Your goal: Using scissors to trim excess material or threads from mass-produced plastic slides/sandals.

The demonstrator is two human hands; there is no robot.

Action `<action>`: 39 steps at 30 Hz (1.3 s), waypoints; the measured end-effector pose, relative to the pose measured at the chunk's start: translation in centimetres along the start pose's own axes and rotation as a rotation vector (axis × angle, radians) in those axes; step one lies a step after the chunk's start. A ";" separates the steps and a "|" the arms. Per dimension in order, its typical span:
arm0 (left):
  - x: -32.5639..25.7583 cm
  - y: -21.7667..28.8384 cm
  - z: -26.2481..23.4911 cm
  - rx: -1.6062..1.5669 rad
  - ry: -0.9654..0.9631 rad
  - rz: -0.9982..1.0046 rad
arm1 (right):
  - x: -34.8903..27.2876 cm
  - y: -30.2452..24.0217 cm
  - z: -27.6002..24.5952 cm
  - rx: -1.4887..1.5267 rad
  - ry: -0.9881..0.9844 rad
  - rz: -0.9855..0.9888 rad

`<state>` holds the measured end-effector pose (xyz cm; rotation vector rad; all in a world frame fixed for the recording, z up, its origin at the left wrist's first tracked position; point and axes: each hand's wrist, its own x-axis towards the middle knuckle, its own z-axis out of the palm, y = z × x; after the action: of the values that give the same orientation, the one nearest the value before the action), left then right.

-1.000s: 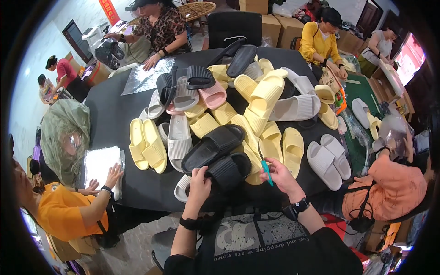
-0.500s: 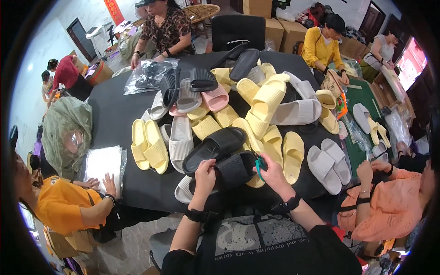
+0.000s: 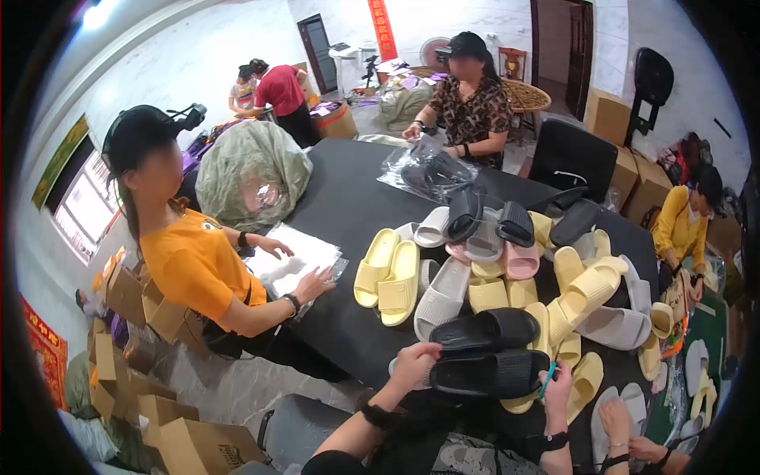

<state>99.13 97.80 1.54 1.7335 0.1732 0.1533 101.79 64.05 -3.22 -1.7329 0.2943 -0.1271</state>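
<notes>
A pair of black slide slippers (image 3: 488, 375) lies side by side in front of me, at the near edge of the slipper pile. Closed around their left ends is my left hand (image 3: 415, 367), its thumb near the gap between the two. My right hand (image 3: 557, 389) grips small teal-handled scissors (image 3: 548, 380), held upright by the slippers' right ends; their blades are hard to make out. Beyond are a pair of yellow slippers (image 3: 397, 285), a grey slipper (image 3: 443, 301) and more yellow ones (image 3: 584, 299), several overlapping.
The black table (image 3: 356, 182) spreads away from me. At left a person in orange (image 3: 198, 261) rests both hands on clear bags (image 3: 289, 257). Across, another person handles a bagged black item (image 3: 431, 170). Another person's hand (image 3: 614, 419) is close at my right. Cardboard boxes (image 3: 198, 443) stand at left.
My view has swung to the left, so the table and pile appear farther right. My left hand still holds the black slippers and my right hand the scissors.
</notes>
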 end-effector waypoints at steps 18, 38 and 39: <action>-10.7 -6.1 -9.2 1.207 0.042 -0.163 | -0.1 -1.0 -0.6 0.179 0.045 0.101; 5.2 2.2 10.8 -0.283 -0.724 -0.667 | -0.9 -0.2 -1.4 0.225 0.064 0.130; 4.9 2.7 11.3 -0.297 -0.681 -0.688 | -0.8 -0.1 -1.4 0.229 0.072 0.146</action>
<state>106.31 87.45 2.33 1.2635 0.2173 -0.8632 100.70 62.92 -2.80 -1.4765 0.4412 -0.1127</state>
